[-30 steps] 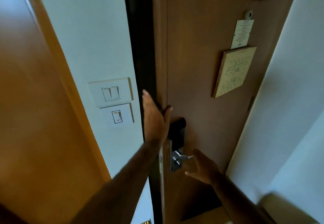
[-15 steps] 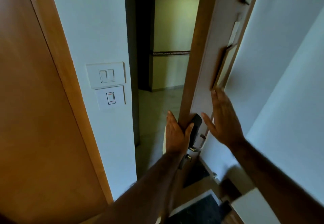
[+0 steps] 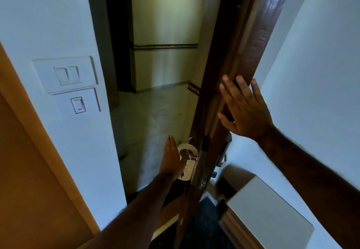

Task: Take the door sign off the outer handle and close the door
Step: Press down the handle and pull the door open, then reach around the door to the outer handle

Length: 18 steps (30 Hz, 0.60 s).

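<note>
The brown door [image 3: 220,85] stands open, seen nearly edge-on. A white door sign [image 3: 187,159] hangs by its hooked top on the metal outer handle [image 3: 192,156] on the door's corridor side. My left hand [image 3: 171,159] is stretched flat through the gap, right beside the sign and partly covering it; its fingers are straight and hold nothing. My right hand [image 3: 243,110] is spread flat against the door's inner face, above the dark lock plate [image 3: 224,151] and the inner handle.
White wall with two switch plates [image 3: 66,73] stands on the left, next to an orange wooden panel [image 3: 29,170]. Beyond the gap lies a corridor with a pale floor [image 3: 152,116]. A white-topped cabinet [image 3: 268,215] sits low on the right.
The door has swung further open. My left hand left the door's edge and reached out to the sign on the outer handle. My right hand stays flat on the inner face.
</note>
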### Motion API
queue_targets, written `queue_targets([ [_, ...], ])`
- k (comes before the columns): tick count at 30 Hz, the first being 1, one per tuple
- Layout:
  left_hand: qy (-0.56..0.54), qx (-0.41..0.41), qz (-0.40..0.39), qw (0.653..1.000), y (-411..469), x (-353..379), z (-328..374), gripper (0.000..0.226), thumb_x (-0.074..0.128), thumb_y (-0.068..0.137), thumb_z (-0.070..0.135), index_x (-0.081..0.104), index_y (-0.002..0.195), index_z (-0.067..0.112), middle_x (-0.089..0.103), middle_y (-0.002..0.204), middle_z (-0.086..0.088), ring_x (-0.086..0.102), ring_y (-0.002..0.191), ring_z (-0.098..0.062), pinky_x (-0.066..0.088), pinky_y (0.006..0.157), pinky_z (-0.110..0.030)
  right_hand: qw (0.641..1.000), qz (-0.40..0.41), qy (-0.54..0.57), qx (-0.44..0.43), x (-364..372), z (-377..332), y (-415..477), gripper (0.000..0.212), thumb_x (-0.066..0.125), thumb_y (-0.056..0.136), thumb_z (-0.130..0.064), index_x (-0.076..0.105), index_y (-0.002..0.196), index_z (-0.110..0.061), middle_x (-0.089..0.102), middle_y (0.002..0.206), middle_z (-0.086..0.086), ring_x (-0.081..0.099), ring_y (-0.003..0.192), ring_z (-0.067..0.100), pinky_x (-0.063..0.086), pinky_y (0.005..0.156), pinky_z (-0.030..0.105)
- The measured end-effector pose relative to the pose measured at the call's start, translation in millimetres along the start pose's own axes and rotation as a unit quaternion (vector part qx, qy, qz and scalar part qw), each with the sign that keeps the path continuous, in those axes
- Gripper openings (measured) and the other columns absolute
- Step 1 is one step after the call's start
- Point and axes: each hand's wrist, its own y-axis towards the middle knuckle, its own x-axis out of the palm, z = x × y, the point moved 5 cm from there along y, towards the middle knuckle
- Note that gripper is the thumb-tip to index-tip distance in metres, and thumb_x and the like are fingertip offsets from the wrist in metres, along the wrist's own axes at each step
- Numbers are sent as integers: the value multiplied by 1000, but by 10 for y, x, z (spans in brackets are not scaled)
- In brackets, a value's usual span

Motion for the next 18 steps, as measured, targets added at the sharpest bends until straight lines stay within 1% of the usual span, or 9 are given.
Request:
queue_targets([
  [2, -24, -27, -52, 998, 74, 125, 13, 96, 69, 102, 28, 2, 168, 9, 12, 176, -11, 15, 164, -31, 21, 132, -42, 1000, 9, -14, -5, -5, 88, -78, 80, 45, 100, -53, 26, 162, -5, 5, 175, 11, 2, 162, 30, 3, 131, 50],
  [3, -44, -41, -69, 996, 95, 193, 30, 92, 71, 100, 20, 11, 168, 12, 27, 172, -11, 29, 160, -32, 33, 128, -44, 1000, 11, -14, -7, -12, 129, -123, 81, 46, 99, -52, 26, 162, -5, 5, 175, 11, 2, 162, 30, 2, 131, 50],
  [4, -54, -52, -80, 994, 108, 229, 29, 85, 70, 99, 14, 19, 167, 16, 39, 165, -11, 39, 154, -32, 41, 122, -46, 1000, 15, -14, -8, -19, 154, -147, 82, 46, 99, -52, 25, 162, -5, 4, 175, 11, 2, 162, 30, 2, 131, 50],
  [6, -30, -69, -98, 992, 150, 318, 33, 67, 63, 103, 15, 32, 162, 20, 54, 154, -12, 53, 144, -32, 49, 115, -47, 1000, 18, -11, -9, -6, 225, -226, 83, 47, 98, -51, 24, 162, -5, 5, 175, 11, 3, 162, 30, 2, 131, 50],
  [9, 45, -78, -109, 990, 257, 341, 5, 41, 52, 109, 22, 52, 150, 16, 66, 140, -13, 64, 130, -30, 54, 110, -46, 1000, 30, 1, -4, -7, 311, -320, 83, 49, 95, -51, 26, 162, -6, 10, 175, 10, 7, 162, 30, 6, 130, 51],
  [11, 63, -71, -112, 989, 352, 333, 3, 33, 50, 111, 23, 62, 138, 11, 70, 132, -13, 67, 122, -29, 55, 107, -46, 999, 37, 3, -2, 4, 347, -373, 84, 50, 94, -51, 28, 161, -6, 13, 174, 11, 10, 162, 30, 7, 130, 52],
  [14, 8, -79, -118, 990, 498, 328, -2, 25, 53, 108, 19, 72, 118, 6, 73, 120, -15, 69, 115, -32, 55, 107, -49, 999, 40, 1, -4, 17, 393, -415, 84, 50, 94, -51, 30, 161, -6, 14, 174, 11, 12, 161, 31, 8, 130, 52],
  [16, 1, -80, -132, 988, 578, 315, 34, 22, 55, 107, 16, 73, 114, 4, 73, 116, -12, 70, 114, -33, 58, 97, -38, 999, 45, 3, -6, 11, 402, -430, 84, 49, 94, -52, 30, 161, -5, 15, 174, 12, 12, 161, 32, 8, 130, 52],
  [18, 46, -53, -143, 987, 716, 338, 106, 23, 53, 109, 17, 72, 118, 7, 72, 114, -8, 70, 109, -26, 53, 88, -26, 999, 47, 7, -6, 19, 415, -445, 84, 48, 94, -52, 30, 161, -6, 15, 174, 12, 12, 161, 32, 8, 130, 52],
])
